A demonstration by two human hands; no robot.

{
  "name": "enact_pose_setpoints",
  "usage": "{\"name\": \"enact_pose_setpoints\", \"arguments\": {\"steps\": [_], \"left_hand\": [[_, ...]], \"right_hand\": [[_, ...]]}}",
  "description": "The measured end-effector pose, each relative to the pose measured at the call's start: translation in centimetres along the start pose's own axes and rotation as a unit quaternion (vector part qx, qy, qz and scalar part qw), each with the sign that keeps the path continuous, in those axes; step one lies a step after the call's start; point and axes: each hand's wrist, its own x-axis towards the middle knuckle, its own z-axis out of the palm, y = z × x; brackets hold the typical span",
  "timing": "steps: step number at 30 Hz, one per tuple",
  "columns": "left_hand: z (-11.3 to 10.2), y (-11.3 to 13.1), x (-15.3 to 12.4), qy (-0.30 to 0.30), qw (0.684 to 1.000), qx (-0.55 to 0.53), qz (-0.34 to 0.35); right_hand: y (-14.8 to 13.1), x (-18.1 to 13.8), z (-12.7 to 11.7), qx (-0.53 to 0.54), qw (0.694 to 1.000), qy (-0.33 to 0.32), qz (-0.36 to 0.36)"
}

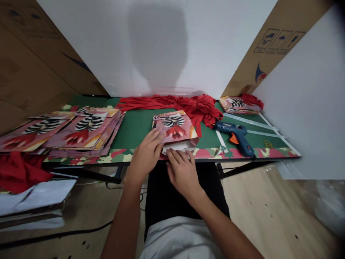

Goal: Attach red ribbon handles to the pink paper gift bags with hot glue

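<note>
In front of me a pink printed paper bag (176,126), with a striped black-and-white and red picture, lies on the green table. Its near end gapes and shows white paper inside. My left hand (144,156) grips the bag's left edge, fingers on top and thumb toward the near end. My right hand (184,171) has its bent fingers closed on the white near flap; the fingertips are partly hidden by the paper. Right of the bag lies a blue hot glue gun (237,135) with an orange trigger. Red fabric strips (198,109) are bunched behind the bag.
Stacks of similar printed bags (83,131) cover the left side of the table, and a smaller stack (239,104) sits at the back right. Clear strips (250,122) lie near the glue gun. Cardboard and white panels (167,46) enclose the table. Red cloth (21,172) hangs at left.
</note>
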Motion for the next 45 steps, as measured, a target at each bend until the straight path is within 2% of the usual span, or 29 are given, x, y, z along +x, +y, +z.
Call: {"name": "enact_pose_setpoints", "arguments": {"steps": [7, 12, 20, 24, 30, 36, 42, 45], "left_hand": [[-2.2, 0.5, 3.5, 0.052, 0.998, -0.033, -0.018], [-3.0, 0.8, 4.7, 0.058, 0.996, -0.060, -0.039], [-5.0, -0.4, 4.7, -0.009, 0.984, -0.171, -0.059], [-6.1, -1.0, 4.5, -0.018, 0.970, -0.223, -0.099], [-6.5, -0.9, 3.9, 0.009, 0.956, -0.282, -0.081], [-5.5, -0.8, 3.3, 0.051, 0.962, -0.260, -0.072], [-5.0, -0.4, 2.9, 0.046, 0.974, -0.213, -0.061], [-4.6, 1.9, 1.5, 0.154, 0.984, -0.085, 0.009]], "right_hand": [[0.5, 3.6, -2.0, 0.016, 0.999, 0.018, -0.030], [0.6, 4.3, -3.0, 0.015, 0.997, 0.026, -0.065], [1.1, 4.6, -3.5, 0.015, 0.995, 0.066, -0.078], [2.1, 5.1, -3.9, -0.013, 0.994, 0.071, -0.080], [3.6, 6.0, -5.1, -0.049, 0.986, 0.108, -0.116], [4.2, 6.3, -5.8, -0.056, 0.978, 0.134, -0.150], [4.2, 5.8, -5.5, -0.076, 0.968, 0.130, -0.200], [4.2, 6.2, -5.8, -0.079, 0.965, 0.137, -0.210]]}}
